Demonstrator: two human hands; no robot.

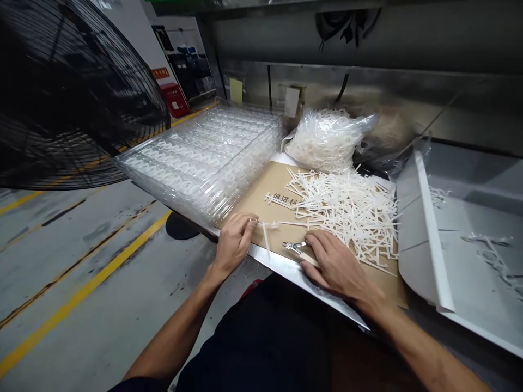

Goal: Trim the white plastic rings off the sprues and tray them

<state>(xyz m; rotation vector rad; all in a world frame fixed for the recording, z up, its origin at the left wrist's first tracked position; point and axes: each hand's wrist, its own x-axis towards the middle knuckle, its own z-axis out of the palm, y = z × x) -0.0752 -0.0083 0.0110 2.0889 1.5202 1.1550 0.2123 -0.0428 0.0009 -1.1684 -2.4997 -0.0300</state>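
Fingers point(239, 222) pinch at left, curl at right

Left hand point(231, 245) presses thumb and forefinger together on a thin, white, branching plastic piece point(266, 237) over a brown cardboard sheet point(273, 179). Right hand point(337, 267) wraps small silver-nosed, pale-handled cutters point(295, 246), beside heaped white plastic sticks point(347, 209).

I work in what looks like a factory workshop: yellow lines point(93, 282) stripe the grey floor point(81, 348), a large caged fan point(81, 92) looms beyond the left edge of my bench point(281, 267), clear trays point(200, 155) stack along that edge, and white plastic pieces point(343, 212) heap behind its front edge.
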